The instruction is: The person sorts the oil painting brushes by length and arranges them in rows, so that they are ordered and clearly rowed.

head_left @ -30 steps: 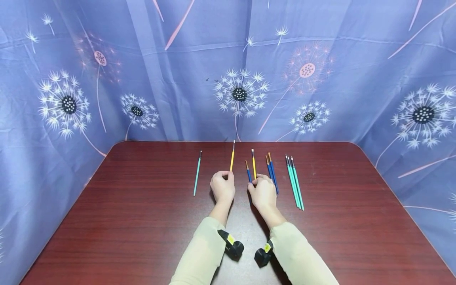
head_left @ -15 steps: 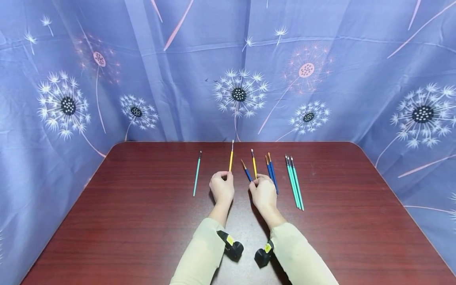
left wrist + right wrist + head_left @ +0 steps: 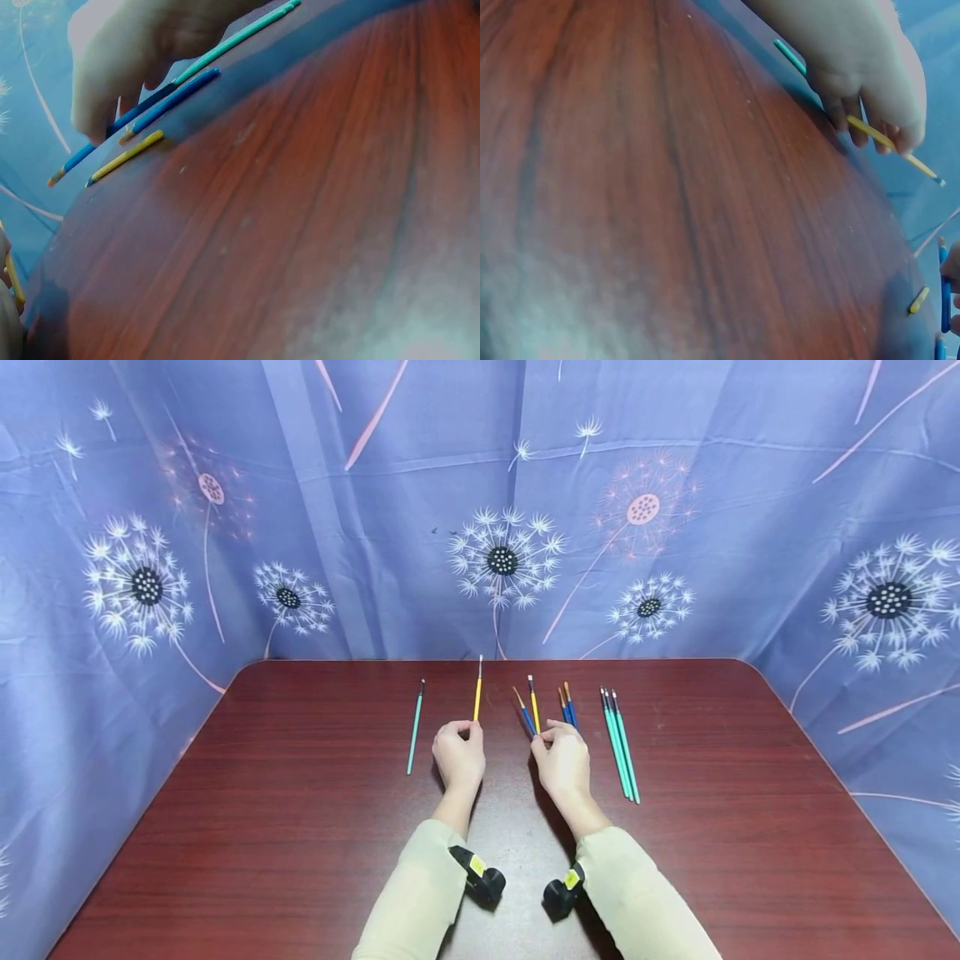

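Observation:
My left hand pinches a yellow paintbrush, its pale tip toward the far table edge. The right wrist view shows this yellow paintbrush slanting through the fingers. With thumb and fingers, my right hand holds a blue paintbrush, tilted with its brown bristles to the far left. In the left wrist view, that blue paintbrush runs under the hand, which hides part of its handle. Another yellow paintbrush lies just right of it. Two blue paintbrushes lie beyond the right hand, partly covered.
A lone teal paintbrush lies left of the left hand. Three teal paintbrushes sit side by side at the right. The dark red wooden table ends at a blue floral curtain.
The left hand has shifted slightly left with the yellow paintbrush. The right hand has moved a little right, and its blue paintbrush has turned from nearly straight to slanted, close to the other yellow one.

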The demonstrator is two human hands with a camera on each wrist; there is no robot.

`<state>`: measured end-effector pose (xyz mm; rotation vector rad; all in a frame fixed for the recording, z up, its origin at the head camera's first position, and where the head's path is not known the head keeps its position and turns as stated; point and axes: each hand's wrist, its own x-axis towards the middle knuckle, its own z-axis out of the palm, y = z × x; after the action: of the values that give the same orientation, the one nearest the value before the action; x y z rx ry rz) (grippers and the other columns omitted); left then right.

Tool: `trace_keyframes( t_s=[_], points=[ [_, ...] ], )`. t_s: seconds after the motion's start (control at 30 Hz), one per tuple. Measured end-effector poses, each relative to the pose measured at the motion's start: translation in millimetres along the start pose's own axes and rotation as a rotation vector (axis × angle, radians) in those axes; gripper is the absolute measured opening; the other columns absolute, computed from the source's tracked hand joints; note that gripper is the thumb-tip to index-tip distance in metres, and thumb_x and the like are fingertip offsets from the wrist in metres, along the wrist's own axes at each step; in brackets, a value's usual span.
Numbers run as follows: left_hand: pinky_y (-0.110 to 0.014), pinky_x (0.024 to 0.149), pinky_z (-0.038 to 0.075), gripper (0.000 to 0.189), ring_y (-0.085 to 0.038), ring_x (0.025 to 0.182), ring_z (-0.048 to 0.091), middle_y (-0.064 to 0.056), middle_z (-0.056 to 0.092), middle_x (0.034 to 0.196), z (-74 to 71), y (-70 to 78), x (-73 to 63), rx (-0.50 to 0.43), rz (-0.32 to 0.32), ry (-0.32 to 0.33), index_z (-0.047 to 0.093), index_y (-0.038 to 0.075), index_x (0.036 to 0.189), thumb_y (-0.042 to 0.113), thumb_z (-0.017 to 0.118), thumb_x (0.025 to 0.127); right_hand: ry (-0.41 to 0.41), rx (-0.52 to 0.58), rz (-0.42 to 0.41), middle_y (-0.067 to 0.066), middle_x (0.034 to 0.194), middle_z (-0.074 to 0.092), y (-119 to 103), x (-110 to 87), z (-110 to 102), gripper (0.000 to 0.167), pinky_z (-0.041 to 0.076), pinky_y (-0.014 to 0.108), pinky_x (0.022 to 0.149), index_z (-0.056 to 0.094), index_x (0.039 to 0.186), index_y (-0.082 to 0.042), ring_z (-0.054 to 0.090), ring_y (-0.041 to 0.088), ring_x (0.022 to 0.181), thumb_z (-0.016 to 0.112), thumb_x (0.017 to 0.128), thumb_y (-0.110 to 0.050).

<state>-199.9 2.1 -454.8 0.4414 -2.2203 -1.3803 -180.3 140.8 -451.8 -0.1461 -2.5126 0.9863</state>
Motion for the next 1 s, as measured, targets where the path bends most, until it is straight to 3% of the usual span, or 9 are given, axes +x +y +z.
trace_keyframes(
  t_s=[0.17,0.33,0.73,1.0],
  points=[
    [-0.043,0.088,0.047,0.015,-0.034,0.095,0.061,-0.015,0.07,0.093,-6.0,-2.4,3.5,0.007,0.003,-0.005,0.073,0.003,0.084,0.016,0.066,0.081,-0.013,0.007,0.032,0.009,0.114,0.068,3,2.1,-6,0.017,0.051,0.044,0.088,0.073,0.082,-0.001,0.063,0.032,0.106,0.062,0.08,-0.014],
    [-0.043,0.087,0.047,0.013,-0.035,0.093,0.061,-0.015,0.07,0.09,-10.5,-4.6,5.5,0.016,0.047,0.022,0.072,0.001,0.082,0.013,0.067,0.08,-0.003,0.014,0.055,0.009,0.114,0.068,6,5.0,-11,0.018,0.05,0.044,0.087,0.074,0.083,0.0,0.063,0.033,0.106,0.062,0.08,-0.014],
    [-0.044,0.086,0.043,0.01,-0.033,0.092,0.06,-0.011,0.071,0.093,-13.1,-12.5,9.5,0.128,0.133,0.048,0.074,0.002,0.075,0.01,0.067,0.076,-0.023,-0.011,0.114,0.012,0.119,0.066,19,12.2,-24,0.023,0.048,0.044,0.092,0.072,0.089,0.003,0.06,0.033,0.11,0.06,0.083,-0.016],
    [-0.044,0.094,0.041,0.011,-0.033,0.101,0.057,-0.011,0.069,0.101,-12.4,-17.2,11.6,0.172,0.13,0.039,0.072,0.0,0.072,0.01,0.067,0.076,-0.01,-0.003,0.124,0.014,0.119,0.065,27,13.0,-29,0.024,0.047,0.045,0.094,0.072,0.088,0.004,0.059,0.034,0.112,0.059,0.083,-0.015]
  ],
)
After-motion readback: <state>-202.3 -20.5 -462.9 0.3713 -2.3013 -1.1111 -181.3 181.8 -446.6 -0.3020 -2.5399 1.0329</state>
